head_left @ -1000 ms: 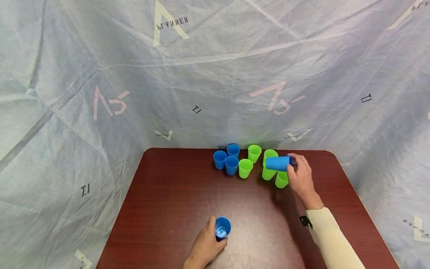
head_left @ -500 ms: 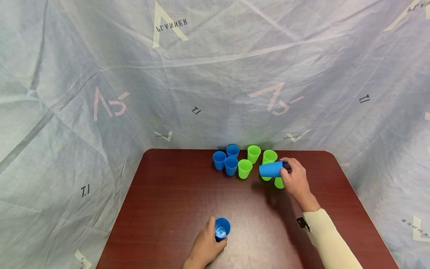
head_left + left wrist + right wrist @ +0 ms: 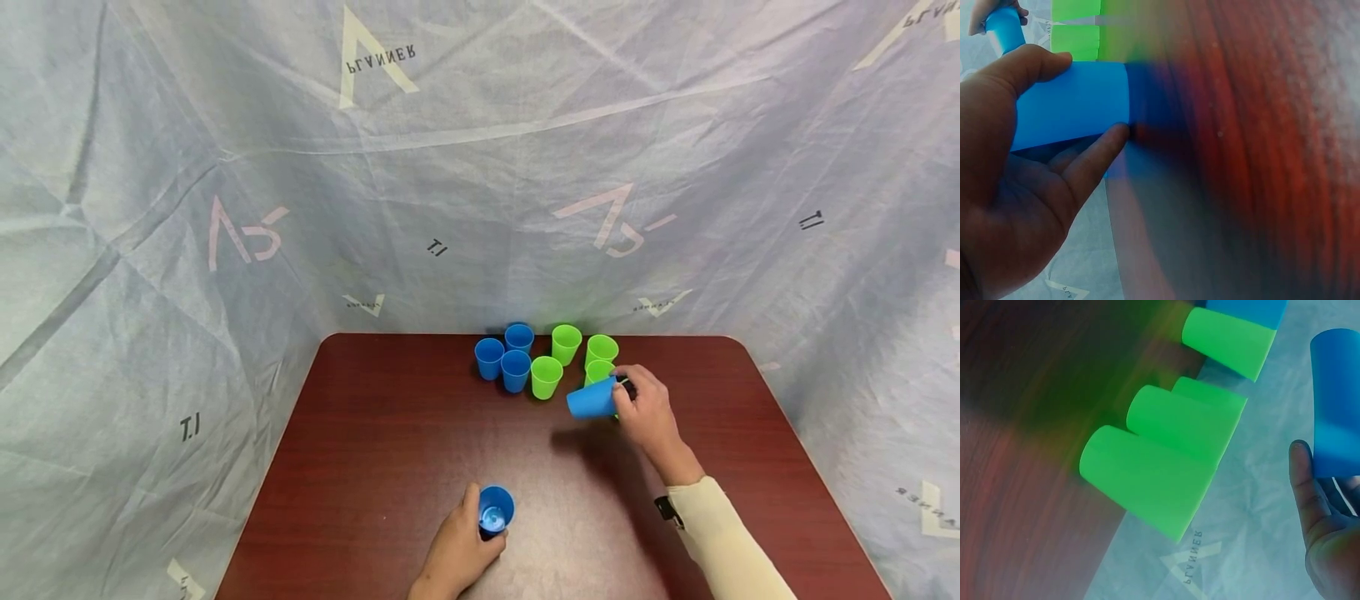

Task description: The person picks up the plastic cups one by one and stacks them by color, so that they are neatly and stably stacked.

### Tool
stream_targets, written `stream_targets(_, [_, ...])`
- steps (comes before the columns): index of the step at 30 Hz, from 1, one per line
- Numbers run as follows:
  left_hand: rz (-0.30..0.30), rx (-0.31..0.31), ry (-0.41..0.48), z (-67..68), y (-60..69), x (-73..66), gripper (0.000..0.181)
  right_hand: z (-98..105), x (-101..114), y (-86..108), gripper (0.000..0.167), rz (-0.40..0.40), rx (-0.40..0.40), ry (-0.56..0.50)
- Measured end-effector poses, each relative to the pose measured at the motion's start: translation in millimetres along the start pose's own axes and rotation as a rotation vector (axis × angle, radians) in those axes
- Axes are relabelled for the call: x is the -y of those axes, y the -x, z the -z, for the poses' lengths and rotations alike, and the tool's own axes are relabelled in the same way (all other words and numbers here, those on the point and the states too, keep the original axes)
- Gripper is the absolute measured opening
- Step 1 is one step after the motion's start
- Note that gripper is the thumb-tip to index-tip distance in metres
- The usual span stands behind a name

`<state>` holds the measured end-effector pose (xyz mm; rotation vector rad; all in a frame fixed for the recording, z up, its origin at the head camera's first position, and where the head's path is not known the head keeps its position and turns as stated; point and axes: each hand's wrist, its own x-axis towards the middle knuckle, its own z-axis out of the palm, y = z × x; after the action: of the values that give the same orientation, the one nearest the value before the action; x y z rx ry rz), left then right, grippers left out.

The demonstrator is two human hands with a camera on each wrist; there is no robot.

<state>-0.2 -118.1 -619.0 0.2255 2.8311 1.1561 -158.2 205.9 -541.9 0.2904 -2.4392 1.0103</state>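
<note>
Head view, left hand gripping upright cup; right hand, tilted cup

The left hand grips at six o'clock; the right hand grips at four o'clock, its sleeved forearm slanted down toward five o'clock.

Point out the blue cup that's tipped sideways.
The blue cup held in the right hand; it's tilted, while the other blue cups are upright.

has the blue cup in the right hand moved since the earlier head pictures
Yes. In the head view, the blue cup in the right hand has shifted left and lower in the picture, judged against the leftmost green cup.
</note>
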Motion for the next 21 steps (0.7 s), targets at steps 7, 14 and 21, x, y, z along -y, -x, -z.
stream_targets(7, [-0.003,-0.02,-0.005,-0.4,0.9,0.9,0.055,-7,6,6.9,0.018,0.075,-0.017,-0.005])
stream_targets(14, [-0.002,-0.022,-0.005,-2.1,0.4,1.9,0.054,-11,10,11.0,0.017,0.112,-0.03,-0.028])
stream_targets(21, [-0.003,-0.007,0.005,-2.0,1.2,3.6,0.055,-14,15,17.0,0.019,0.098,-0.021,-0.022])
